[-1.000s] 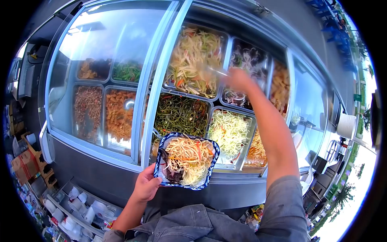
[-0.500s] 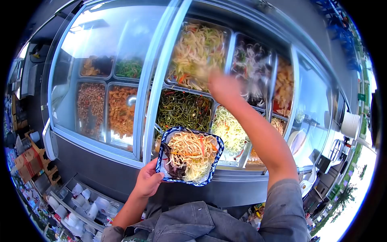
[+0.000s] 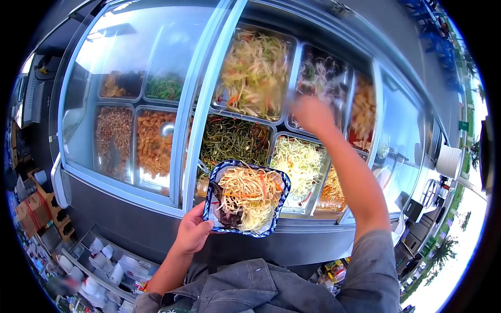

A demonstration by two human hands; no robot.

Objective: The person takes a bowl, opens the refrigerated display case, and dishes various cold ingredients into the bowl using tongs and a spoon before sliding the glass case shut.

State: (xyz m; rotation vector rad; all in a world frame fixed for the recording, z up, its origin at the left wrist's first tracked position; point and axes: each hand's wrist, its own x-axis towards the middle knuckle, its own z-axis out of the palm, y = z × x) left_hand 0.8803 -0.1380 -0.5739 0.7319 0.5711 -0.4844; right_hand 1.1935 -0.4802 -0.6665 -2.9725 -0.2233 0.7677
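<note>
Two grips appear in the head view. The left grip (image 3: 194, 232) is clamped on the near left corner of a blue-patterned tray (image 3: 280, 208), which I therefore locate just ahead and to the right of that grip, raised before the display case (image 3: 207, 109). Within the tray, dark strips (image 3: 229, 216) lie closest to the left grip, pale shreds (image 3: 257, 216) farther to its right, and tan strands (image 3: 250, 185) beyond both. The right grip (image 3: 313, 115) is blurred over the case; I cannot tell whether its fingers are apart, together or clamped on anything. White-and-purple strands (image 3: 326, 70) extend beyond it, green-and-orange shreds (image 3: 255, 73) lie to its left, and yellow-white shreds (image 3: 297, 164) on its near side. Compared with half a second ago, the right grip has shifted rightward, from the edge of the green-and-orange shreds to the pan of white-and-purple strands, whereas the left grip and tray keep nearly the same place. Since the tray's load looks unaltered, I judge that this shift has redirected the reach without adding to the tray.
</note>
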